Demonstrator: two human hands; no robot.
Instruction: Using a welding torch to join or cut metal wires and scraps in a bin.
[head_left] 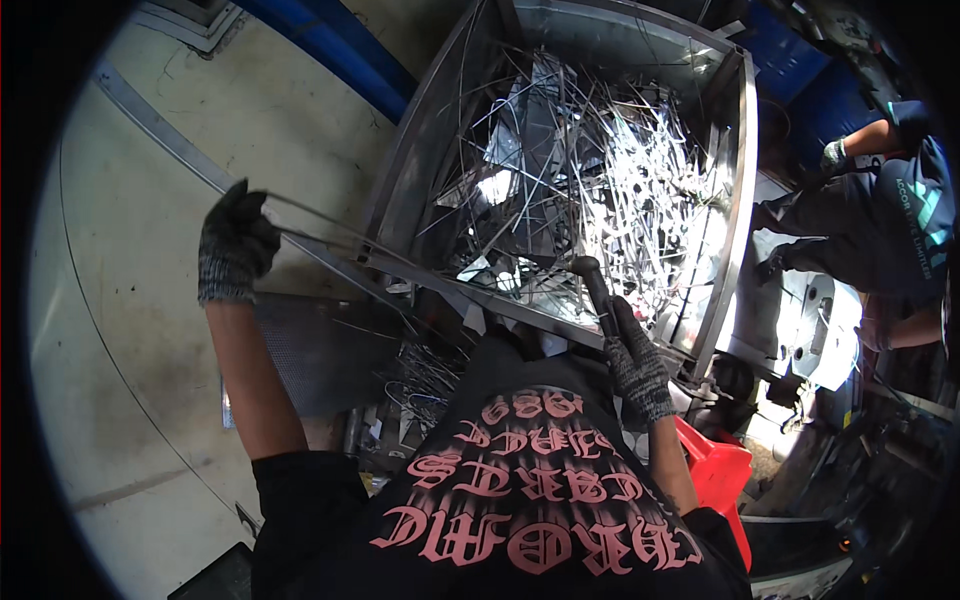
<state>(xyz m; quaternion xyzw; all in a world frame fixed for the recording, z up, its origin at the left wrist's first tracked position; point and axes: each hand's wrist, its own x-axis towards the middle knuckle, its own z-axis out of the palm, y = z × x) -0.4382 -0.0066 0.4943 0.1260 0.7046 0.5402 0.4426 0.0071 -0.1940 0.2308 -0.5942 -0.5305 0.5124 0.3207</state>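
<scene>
My left hand (pixel 238 243), in a dark grey knit glove, is closed around the end of thin metal strips (pixel 315 213). The strips run right from my fist toward the near left corner of a large metal bin (pixel 520 306). Over the bin's near edge, my gloved right hand (pixel 634 360) is wrapped round the handle of a hammer (pixel 592 283). Its head points into the bin, and a dark pointed part seems to reach left from it. Inside the bin lies a tangled heap of thin metal scrap strips (pixel 560 170), brightly lit on the right.
Left of the bin stand a perforated metal panel (pixel 320 350) and a blue beam (pixel 335 45). More scrap strips (pixel 425 375) lie below the near edge. A red plastic stool (pixel 715 465) is by my right arm. Another person (pixel 880 220) works at the right beside a white panel (pixel 818 325).
</scene>
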